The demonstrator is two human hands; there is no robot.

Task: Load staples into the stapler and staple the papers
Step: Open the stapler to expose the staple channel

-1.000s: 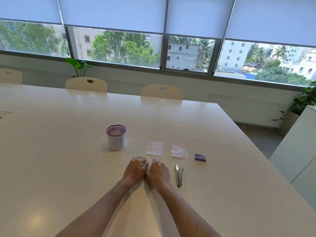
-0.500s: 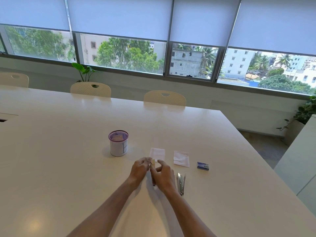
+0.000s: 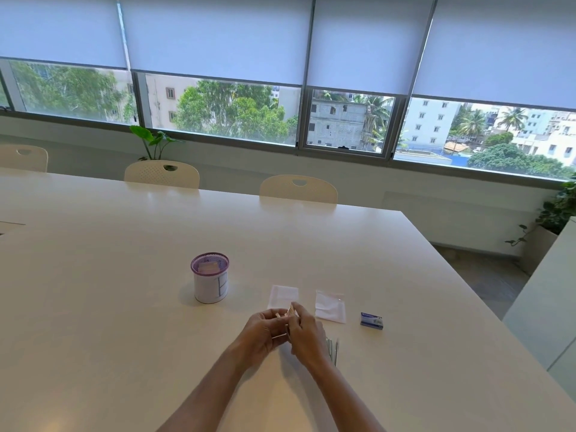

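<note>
Both hands are up off the table (image 3: 93, 291) now, where a second ago they were pressed down together on it. The left hand (image 3: 260, 336) curls round a small stapler (image 3: 285, 322), and the right hand (image 3: 307, 333) pinches its upper end with the fingertips. The two white papers (image 3: 283, 295) lie just beyond the hands, unmoved. The blue staple box (image 3: 371, 320) sits off to the right as before; its printing is too small to read. A metal tool (image 3: 333, 349) lies beside the right wrist. The purple-rimmed mesh cup (image 3: 210, 277) stands left; its label is illegible.
</note>
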